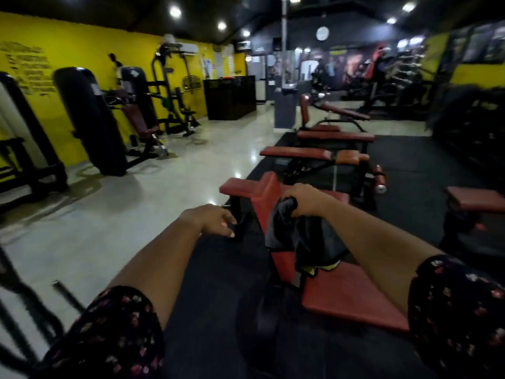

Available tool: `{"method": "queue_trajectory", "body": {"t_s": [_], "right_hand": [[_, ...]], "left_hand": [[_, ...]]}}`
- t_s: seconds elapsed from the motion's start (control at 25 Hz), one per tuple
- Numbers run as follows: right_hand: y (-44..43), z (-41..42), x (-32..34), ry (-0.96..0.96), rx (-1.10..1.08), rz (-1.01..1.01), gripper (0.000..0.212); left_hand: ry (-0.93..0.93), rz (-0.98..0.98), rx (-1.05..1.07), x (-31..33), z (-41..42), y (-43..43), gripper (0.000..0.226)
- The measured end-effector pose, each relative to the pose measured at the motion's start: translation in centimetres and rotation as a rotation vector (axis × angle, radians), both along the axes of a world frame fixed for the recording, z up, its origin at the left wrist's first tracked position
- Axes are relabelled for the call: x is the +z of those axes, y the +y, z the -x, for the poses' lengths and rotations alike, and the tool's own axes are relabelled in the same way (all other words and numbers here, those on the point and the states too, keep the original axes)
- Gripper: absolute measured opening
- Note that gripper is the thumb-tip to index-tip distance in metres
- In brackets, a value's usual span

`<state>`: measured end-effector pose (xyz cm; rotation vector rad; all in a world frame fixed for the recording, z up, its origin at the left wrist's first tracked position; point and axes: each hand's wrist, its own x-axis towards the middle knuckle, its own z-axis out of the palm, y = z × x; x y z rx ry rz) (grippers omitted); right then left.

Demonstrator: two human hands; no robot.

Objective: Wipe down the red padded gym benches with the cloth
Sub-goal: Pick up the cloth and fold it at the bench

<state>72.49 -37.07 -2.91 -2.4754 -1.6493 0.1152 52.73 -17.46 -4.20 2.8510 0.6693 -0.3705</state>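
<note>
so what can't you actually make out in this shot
Head view only:
- Right hand fingers: curled into the dark cloth, which hides them.
- Nearest red bench: pad partly under the cloth; whether wiped, unclear.
- Left hand: fingertips against something dark, contact unclear.
- Yellow wall lettering: too blurred to read.

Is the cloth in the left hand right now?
No, the right hand grips the dark cloth over the nearest red bench, while the left hand holds none of it.
</note>
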Motion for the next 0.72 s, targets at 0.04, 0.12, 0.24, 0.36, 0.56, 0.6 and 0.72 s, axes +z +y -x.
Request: {"method": "queue_trajectory", "body": {"t_s": [0.04,0.12,0.24,0.36,0.56,0.6,0.72], "right_hand": [[-2.3,-1.2,-0.3,-0.013,-0.036,0.037,0.039],[-6.5,-3.6,-0.8,-0.021,-0.104,0.091,0.041],[-11.9,-6.6,-1.6,-0.02,-0.222,0.137,0.044],[-15.7,-8.7,-2.4,0.014,-0.312,0.126,0.048],[-18.5,-12.9,-5.0,0.075,-0.408,0.111,0.048],[-18.5,-13.8,-5.4,0.082,-0.415,0.111,0.049],[-17.6,-16.5,-6.1,0.092,-0.409,0.107,0.05]], "left_hand": [[-0.001,0.01,-0.043,-0.3,-1.9,-1.9,0.05],[0.012,0.034,-0.108,-0.8,-5.1,-5.2,0.049],[0.038,0.044,-0.188,-1.7,-9.6,-8.9,0.051],[0.061,0.033,-0.263,-2.3,-13.4,-10.9,0.051],[0.107,0.026,-0.391,-4.2,-20.2,-12.6,0.053],[0.115,0.026,-0.406,-4.9,-21.6,-12.6,0.054],[0.144,0.063,-0.44,-7.1,-25.4,-12.2,0.055]]}}
